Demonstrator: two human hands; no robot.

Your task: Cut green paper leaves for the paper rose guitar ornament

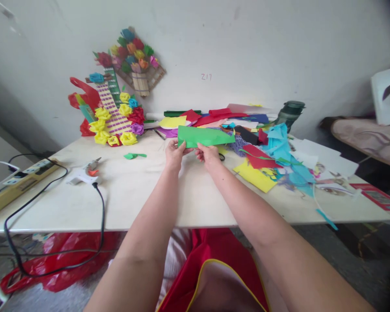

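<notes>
A piece of green paper (pixel 204 135) is held up over the middle of the table by both hands. My left hand (pixel 175 151) grips its lower left corner, thumb on the near face. Along the lower edge, a little right of the middle, my right hand (pixel 208 154) pinches the same sheet. Behind my right hand the black handle of a tool (pixel 221 157) shows in part; the rest is hidden. A small cut green paper leaf (pixel 131 156) lies on the table to the left of my hands.
A white glue gun (pixel 84 174) with a black cord lies at the left, near a power strip (pixel 26 182). Paper-flower crafts (pixel 117 112) stand at the back left. Coloured paper scraps (pixel 260 173) and a dark bottle (pixel 290 113) occupy the right side.
</notes>
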